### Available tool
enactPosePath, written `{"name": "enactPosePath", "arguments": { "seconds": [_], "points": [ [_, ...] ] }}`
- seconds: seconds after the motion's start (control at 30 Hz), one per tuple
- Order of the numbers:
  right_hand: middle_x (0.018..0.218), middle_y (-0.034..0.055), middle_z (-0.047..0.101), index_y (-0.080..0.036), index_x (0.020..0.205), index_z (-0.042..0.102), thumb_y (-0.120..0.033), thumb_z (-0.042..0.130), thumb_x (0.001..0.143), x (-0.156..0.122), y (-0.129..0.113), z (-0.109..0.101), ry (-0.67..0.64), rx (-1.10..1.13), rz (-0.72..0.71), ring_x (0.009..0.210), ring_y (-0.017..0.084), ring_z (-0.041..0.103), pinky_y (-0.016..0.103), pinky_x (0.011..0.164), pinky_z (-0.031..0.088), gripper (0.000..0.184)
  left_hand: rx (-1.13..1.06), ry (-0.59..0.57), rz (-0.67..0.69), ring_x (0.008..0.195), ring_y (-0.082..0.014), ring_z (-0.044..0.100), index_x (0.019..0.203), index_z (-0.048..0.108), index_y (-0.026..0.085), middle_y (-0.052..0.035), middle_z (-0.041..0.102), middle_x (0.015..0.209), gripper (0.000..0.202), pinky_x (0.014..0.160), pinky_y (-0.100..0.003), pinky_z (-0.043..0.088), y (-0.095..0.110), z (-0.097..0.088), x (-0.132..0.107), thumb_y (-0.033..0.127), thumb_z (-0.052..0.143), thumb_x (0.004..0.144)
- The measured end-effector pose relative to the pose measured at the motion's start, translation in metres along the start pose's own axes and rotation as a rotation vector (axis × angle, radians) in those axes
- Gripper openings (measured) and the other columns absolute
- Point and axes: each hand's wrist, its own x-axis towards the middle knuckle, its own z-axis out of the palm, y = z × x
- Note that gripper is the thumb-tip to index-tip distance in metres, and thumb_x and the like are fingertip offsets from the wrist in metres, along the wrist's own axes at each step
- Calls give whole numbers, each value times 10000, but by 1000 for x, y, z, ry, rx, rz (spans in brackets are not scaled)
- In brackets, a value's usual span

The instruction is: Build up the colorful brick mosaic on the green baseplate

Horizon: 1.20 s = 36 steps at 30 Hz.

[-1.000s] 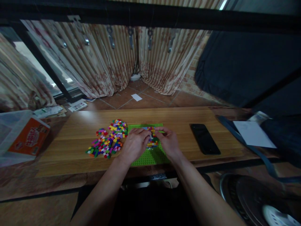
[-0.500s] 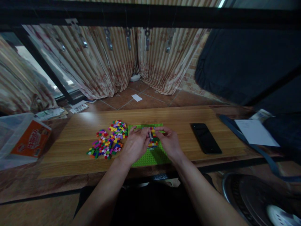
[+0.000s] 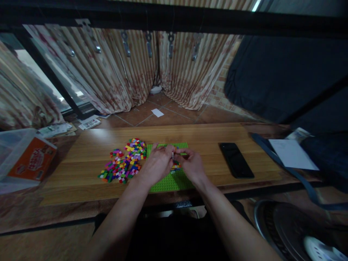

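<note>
The left hand (image 3: 160,162) and right hand (image 3: 191,163) meet over the bricks (image 3: 177,166) on the green plate (image 3: 168,184), their fingers bent and narrow, though one cannot tell whether either hand grips the small pale piece (image 3: 172,156) between them. Because the fingers hide most of the bricks, a piece could perhaps be pressed crooked, or a neighbour knocked loose; the left wrist, near the pile (image 3: 122,168), might scatter some pieces if it swings carelessly.
</note>
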Motion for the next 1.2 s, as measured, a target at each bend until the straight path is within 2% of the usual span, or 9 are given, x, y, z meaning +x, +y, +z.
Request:
{"name": "enactPosePath", "arguments": {
  "seconds": [0.13,0.23,0.4,0.53,0.67,0.9,1.2],
  "points": [
    [837,47,724,-172,856,721,-311,644,668,0,3,2,21,-115,-37,615,154,630,273,603,474,247,15,-65,37,907,-226,656,1033,502,160,-63,690,878,216,1052,-464,339,0,-5,3,99,487,827],
    [762,32,706,-176,848,731,-314,644,683,1,6,4,41,-199,-39,626,166,630,283,622,474,232,30,-85,53,912,-231,657,1052,498,155,-65,684,868,236,1045,-468,349,0,-5,5,88,479,826],
    [721,21,695,-196,856,738,-325,657,693,4,11,5,28,-237,-27,640,181,635,300,639,481,222,-64,-35,-27,852,-216,649,1008,512,177,-35,671,816,204,1021,-474,377,-3,1,5,88,498,826],
    [763,33,708,-194,843,741,-308,660,678,7,11,4,22,-233,-22,634,172,622,301,647,480,216,-260,25,-148,764,-170,633,997,533,201,0,652,775,253,848,-349,485,-7,8,3,63,533,786],
    [717,25,699,-180,856,739,-356,634,705,7,9,3,-3,-144,19,576,152,586,280,591,459,254,-446,41,-242,724,-140,630,1036,545,200,15,653,784,291,703,-268,497,-9,8,-1,87,573,769],
    [664,14,670,-187,832,747,-382,682,659,3,5,2,21,-212,0,571,156,570,290,605,446,269,-555,94,-264,809,-149,666,1021,595,193,-9,704,860,195,784,-292,516,-19,-1,-8,147,494,860],
    [671,31,705,-181,802,738,-360,716,634,6,13,3,12,-132,33,610,180,626,299,617,478,247,-587,218,-378,841,-164,678,1021,632,166,-46,718,909,208,795,-303,528,-50,-8,-17,193,524,844]
  ]
}}
